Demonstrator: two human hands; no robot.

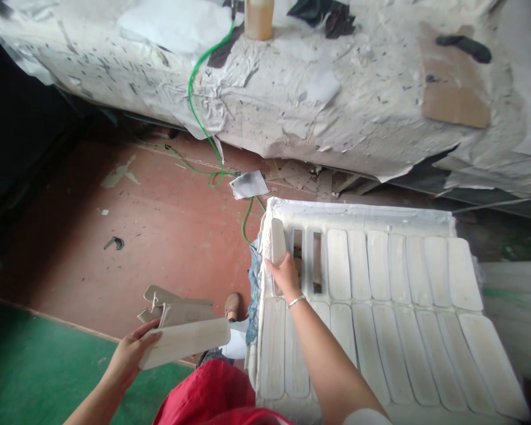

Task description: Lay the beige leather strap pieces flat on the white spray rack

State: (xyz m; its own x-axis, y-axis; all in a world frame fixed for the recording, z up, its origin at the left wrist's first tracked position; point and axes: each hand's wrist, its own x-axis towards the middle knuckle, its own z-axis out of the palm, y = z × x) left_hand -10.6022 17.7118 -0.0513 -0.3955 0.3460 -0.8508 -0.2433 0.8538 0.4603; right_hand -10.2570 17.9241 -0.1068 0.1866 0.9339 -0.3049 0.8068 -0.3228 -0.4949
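Observation:
My left hand (135, 354) is closed on the end of a long white panel with rounded corners (188, 341), held over the floor at lower left. Beige cut pieces (186, 313), some with curved ends, jut out behind that panel in the same hand. At the table's near-left corner of the upper row, my right hand (287, 274) is closed around the lower part of another white panel (278, 241). Similar white panels (390, 351) lie side by side in two rows. Right of my hand, two dark slots (317, 262) show between panels.
The white-covered table (358, 209) stands at right. Beyond it runs a long bench (358, 100) under stained white cloth, bearing a cup of amber liquid (259, 20) and cardboard (454, 88). A green hose (194, 77) hangs to the red floor (172, 236), where scraps lie.

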